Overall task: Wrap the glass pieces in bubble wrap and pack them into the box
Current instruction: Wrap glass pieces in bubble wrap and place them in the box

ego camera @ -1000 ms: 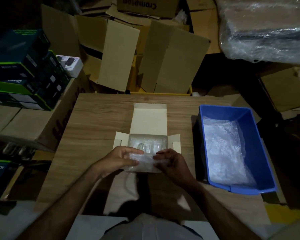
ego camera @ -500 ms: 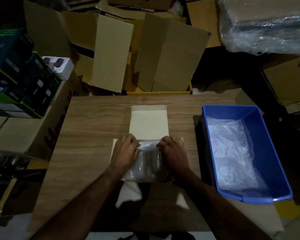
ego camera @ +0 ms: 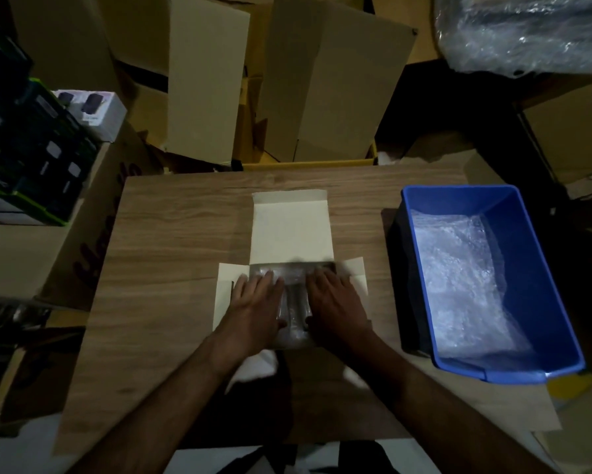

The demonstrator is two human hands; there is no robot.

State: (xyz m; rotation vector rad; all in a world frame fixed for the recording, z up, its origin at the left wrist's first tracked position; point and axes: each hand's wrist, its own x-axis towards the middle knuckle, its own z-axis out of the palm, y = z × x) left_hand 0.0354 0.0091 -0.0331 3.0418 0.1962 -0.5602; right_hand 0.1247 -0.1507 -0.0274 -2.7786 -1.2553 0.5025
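A small cream cardboard box (ego camera: 292,230) lies open in the middle of the wooden table (ego camera: 171,234), its lid flap folded back and side flaps spread. Inside it sits a bubble-wrapped bundle of glass pieces (ego camera: 293,314), seen between my hands. My left hand (ego camera: 256,302) lies flat on the bundle's left side with straight fingers. On the right side my right hand (ego camera: 335,302) presses down the same way. Most of the bundle is hidden under both hands.
A blue plastic bin (ego camera: 534,268) holding loose bubble wrap (ego camera: 458,278) stands on the table's right. Brown cartons (ego camera: 322,80) crowd the space beyond the far edge. Stacked dark product boxes (ego camera: 24,138) sit left, and a plastic-wrapped heap (ego camera: 527,32) lies top right.
The bundle went from being held above the box down into it. Both hands have flattened out on top of it and slid a little forward.
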